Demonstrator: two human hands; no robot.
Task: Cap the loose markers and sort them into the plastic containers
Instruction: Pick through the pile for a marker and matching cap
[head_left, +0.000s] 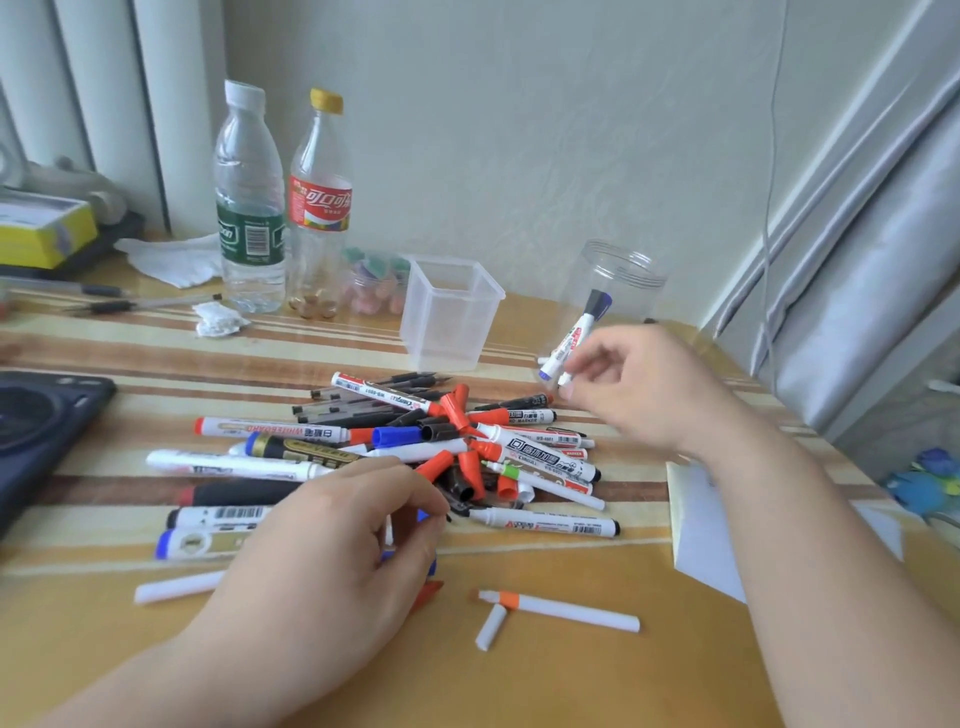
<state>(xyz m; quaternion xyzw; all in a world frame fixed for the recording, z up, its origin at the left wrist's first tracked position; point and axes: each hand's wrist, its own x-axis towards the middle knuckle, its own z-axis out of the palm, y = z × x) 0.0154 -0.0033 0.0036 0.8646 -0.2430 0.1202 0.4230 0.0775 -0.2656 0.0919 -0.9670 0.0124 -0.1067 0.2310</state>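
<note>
2 bottles (251, 197), tissue (176, 258), phone (41, 421)

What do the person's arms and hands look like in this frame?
The left hand and the right hand are bare: no gloves, rings or markings show. The left forearm and right forearm are bare too, with no sleeve, watch or bracelet in view.

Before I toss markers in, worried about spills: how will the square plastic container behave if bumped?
The square plastic container looks empty and thin-walled, so probably light and easily shoved. It narrows toward its base, so a knock near the rim may tip it.
</note>
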